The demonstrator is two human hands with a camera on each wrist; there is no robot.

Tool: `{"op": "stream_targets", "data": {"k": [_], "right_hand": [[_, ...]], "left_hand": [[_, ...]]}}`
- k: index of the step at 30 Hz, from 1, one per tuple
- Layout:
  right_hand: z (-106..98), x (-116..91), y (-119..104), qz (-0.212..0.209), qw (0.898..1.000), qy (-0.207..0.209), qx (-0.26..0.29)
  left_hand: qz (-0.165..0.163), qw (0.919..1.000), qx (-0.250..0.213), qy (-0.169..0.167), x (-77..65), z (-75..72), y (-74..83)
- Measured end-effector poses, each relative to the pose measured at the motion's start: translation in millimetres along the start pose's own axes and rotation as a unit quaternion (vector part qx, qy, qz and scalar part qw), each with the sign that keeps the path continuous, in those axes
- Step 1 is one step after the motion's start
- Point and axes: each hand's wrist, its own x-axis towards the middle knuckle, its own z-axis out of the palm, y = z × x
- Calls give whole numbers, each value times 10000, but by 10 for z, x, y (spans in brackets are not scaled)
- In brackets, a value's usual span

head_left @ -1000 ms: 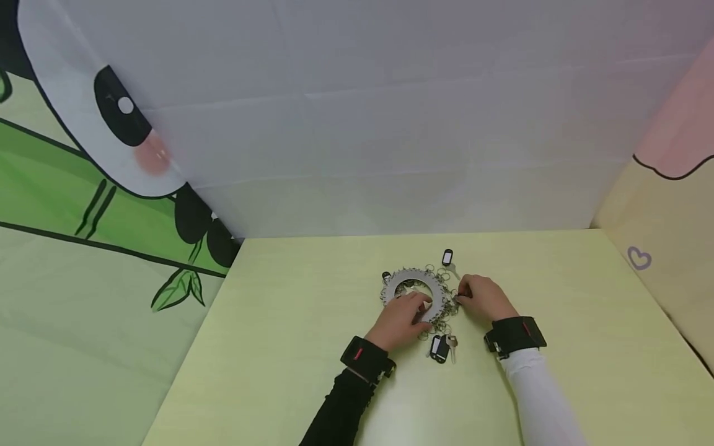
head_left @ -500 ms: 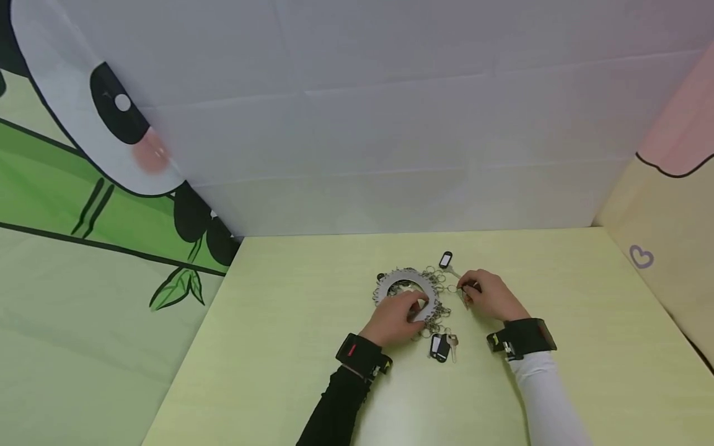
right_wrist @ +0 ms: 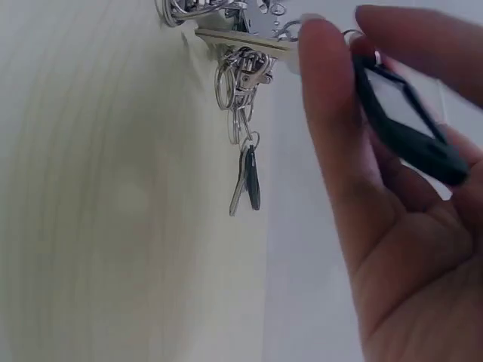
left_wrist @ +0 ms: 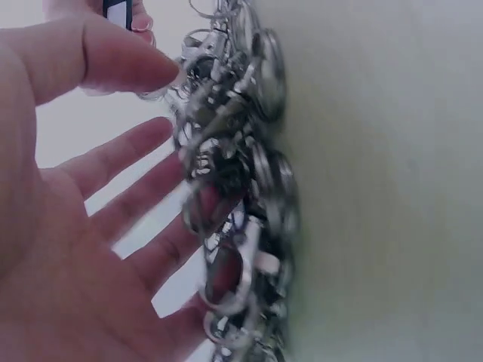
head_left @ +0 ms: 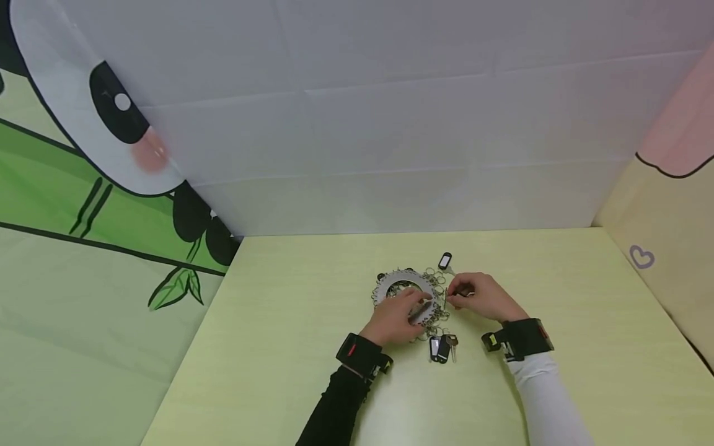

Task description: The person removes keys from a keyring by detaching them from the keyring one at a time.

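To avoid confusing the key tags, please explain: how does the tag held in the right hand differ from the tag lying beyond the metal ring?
The held tag is in the right hand; the far tag lies on the table. In the head view, the hand partly covers the held tag, while the far tag shows uncovered. Both are dark with a pale label.

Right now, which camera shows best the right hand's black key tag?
The right wrist view: there the black key tag appears large and mostly uncovered in the right hand. The head view shows it small and partly covered; the left wrist view apparently catches only part, at the top edge.
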Motion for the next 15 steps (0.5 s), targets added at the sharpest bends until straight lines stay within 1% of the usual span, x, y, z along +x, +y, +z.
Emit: {"op": "stream_targets", "data": {"k": [3,5,8,10,12,15], "right_hand": [[7,20,23,-117,9998,50,-138],[11,30,21,-222,9996,112,-161],[20,52,-6,-443,9987,198,-167],[31,72,-37,-556,9982,203,-131],[36,94,-71,-638,9977,214,-89],[21,115,-109,-625,9976,300,59]], "left_hand": [[57,9994,-315,154,62,40,18],[88,9974,-650,297,115,82,26],[108,9910,-1264,425,188,136,45],[39,9849,-1673,439,221,163,59],[-27,9811,-1872,481,245,185,70],[-21,9785,-1941,692,270,198,81]]}}
